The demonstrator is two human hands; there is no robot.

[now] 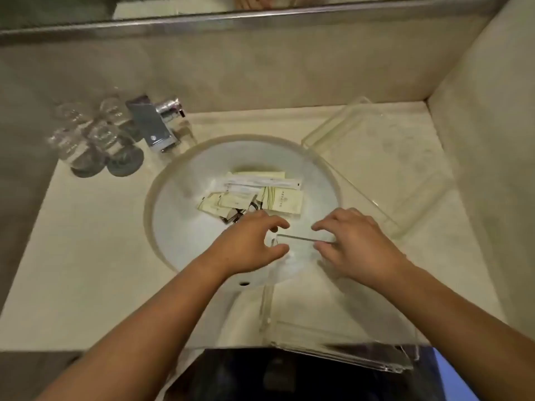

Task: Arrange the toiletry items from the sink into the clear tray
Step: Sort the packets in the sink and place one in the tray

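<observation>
Several pale toiletry packets point(254, 195) and a long white wrapped item point(260, 182) lie piled in the round white sink point(179, 227). A clear tray point(333, 328) rests on the counter's front edge and juts over the sink's near rim. My right hand point(359, 247) pinches the tray's far edge between thumb and fingers. Beside the tray's far left corner, over the sink, my left hand point(252, 247) has its fingers curled and apart, and holds nothing I can see. Both hands sit just short of the packets.
A second, larger clear tray point(376, 169) lies on the counter right of the sink, against the side wall. Several upturned glasses point(92, 140) and a chrome faucet point(153, 125) stand at the back left. A mirror ledge point(260, 15) runs along the top.
</observation>
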